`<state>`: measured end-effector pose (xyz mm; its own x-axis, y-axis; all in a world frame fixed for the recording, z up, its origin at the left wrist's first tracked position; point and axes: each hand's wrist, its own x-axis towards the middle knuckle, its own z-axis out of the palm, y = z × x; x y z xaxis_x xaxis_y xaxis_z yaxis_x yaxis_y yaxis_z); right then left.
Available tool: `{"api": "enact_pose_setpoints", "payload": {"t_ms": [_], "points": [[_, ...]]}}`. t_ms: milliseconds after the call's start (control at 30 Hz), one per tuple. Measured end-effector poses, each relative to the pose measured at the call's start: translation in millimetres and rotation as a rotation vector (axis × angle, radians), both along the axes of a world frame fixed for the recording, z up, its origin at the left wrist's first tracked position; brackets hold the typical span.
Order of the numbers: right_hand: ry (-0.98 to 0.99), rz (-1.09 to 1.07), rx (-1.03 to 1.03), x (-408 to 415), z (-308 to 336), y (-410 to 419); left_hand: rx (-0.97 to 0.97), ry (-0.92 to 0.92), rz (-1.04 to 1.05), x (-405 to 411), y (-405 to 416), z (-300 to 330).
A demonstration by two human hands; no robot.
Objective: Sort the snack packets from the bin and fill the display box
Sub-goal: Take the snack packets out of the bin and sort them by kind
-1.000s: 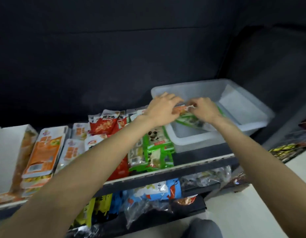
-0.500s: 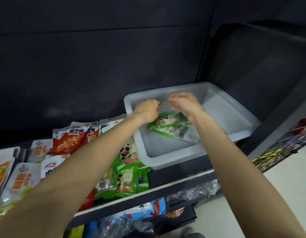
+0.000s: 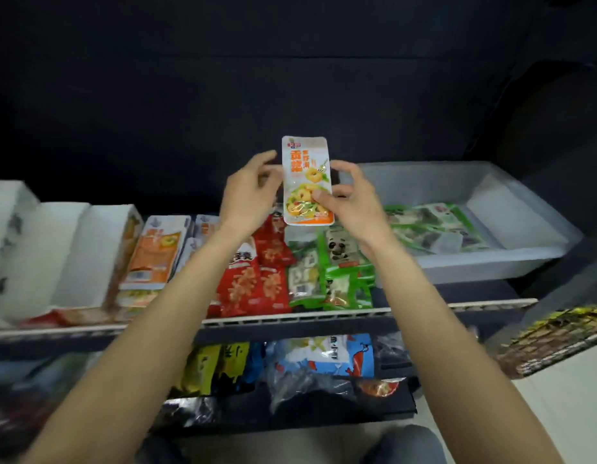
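Note:
An orange-and-white snack packet stands upright in the air above the shelf, pinched at its lower right by my right hand. My left hand is just left of it, fingers spread, holding nothing. The translucent white bin sits at the right of the shelf with a few green packets in it. At the left stands a white display box with matching orange packets lying beside it.
Red packets and green panda packets lie in piles on the shelf between box and bin. More white boxes stand at far left. A lower shelf holds blue, yellow and clear bags. A dark panel backs the shelf.
Both hands have come out of the bin and moved left, the right hand lifting the orange packet upright over the shelf. The view has swung left, so the display boxes are in sight.

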<state>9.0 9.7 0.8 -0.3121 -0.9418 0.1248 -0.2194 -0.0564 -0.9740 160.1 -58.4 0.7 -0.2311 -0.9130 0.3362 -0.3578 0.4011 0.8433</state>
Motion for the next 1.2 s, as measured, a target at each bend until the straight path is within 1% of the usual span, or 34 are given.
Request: {"api": "enact_pose_setpoints", "payload": {"t_ms": [67, 133, 200, 267, 300, 333, 367, 400, 467, 500, 533, 600, 700, 800, 900, 967, 1067, 1133, 1200], "points": [[0.006, 0.028, 0.041, 34.0, -8.6, -22.1, -0.139, -0.257, 0.149, 55.5, -1.0, -13.4], [0.029, 0.074, 0.11, 67.9, -19.1, -48.7, -0.185, -0.51, 0.227, 102.9, -4.6, -27.0], [0.032, 0.115, 0.194, 98.4, -28.4, -77.0, -0.113, -0.789, 0.235, 132.4, -6.9, -40.1], [-0.117, 0.177, 0.278, 126.0, -34.4, -104.2, -0.001, -1.045, 0.195, 147.4, -8.0, -51.1], [-0.201, 0.204, 0.313, 138.6, -36.1, -114.9, 0.034, -1.118, 0.175, 151.3, -8.1, -55.0], [-0.21, 0.213, 0.339, 149.4, -39.1, -123.5, 0.05, -1.165, 0.161, 154.3, -8.3, -58.8], [-0.125, 0.219, 0.366, 158.1, -43.6, -130.8, 0.046, -1.191, 0.154, 156.7, -8.2, -62.2], [0.062, 0.236, 0.387, 164.1, -48.4, -135.5, 0.034, -1.206, 0.15, 158.5, -8.4, -65.2], [0.48, 0.272, 0.392, 170.4, -58.1, -138.8, 0.01, -1.213, 0.148, 160.5, -7.9, -67.3], [0.61, 0.274, 0.373, 171.8, -62.9, -138.9, -0.003, -1.207, 0.144, 161.6, -7.5, -67.8], [0.683, 0.273, 0.345, 171.7, -67.5, -138.9, -0.012, -1.197, 0.139, 162.8, -7.2, -68.3], [0.733, 0.263, 0.285, 170.5, -73.0, -135.5, -0.019, -1.177, 0.129, 165.3, -7.1, -69.1], [0.709, 0.284, 0.179, 166.5, -69.5, -124.5, -0.072, -1.122, 0.152, 165.6, -6.0, -65.4], [0.736, 0.262, 0.026, 153.7, -58.0, -100.8, -0.258, -1.025, 0.214, 157.8, -2.5, -56.0], [0.87, 0.192, -0.084, 123.3, -39.0, -66.8, -0.435, -0.852, 0.202, 136.6, 1.0, -42.3], [0.958, 0.129, -0.151, 93.7, -22.6, -43.3, -0.507, -0.695, 0.141, 110.8, 5.1, -32.3], [0.996, 0.025, -0.171, 34.4, -1.4, -17.9, -0.504, -0.5, -0.029, 55.5, 13.6, -18.4], [1.0, -0.063, -0.128, -16.6, 4.5, -8.5, -0.488, -0.426, -0.171, 9.8, 15.5, -14.2], [1.02, -0.131, -0.037, -72.4, 4.5, -3.5, -0.432, -0.378, -0.337, -39.0, 14.5, -12.1]]}}
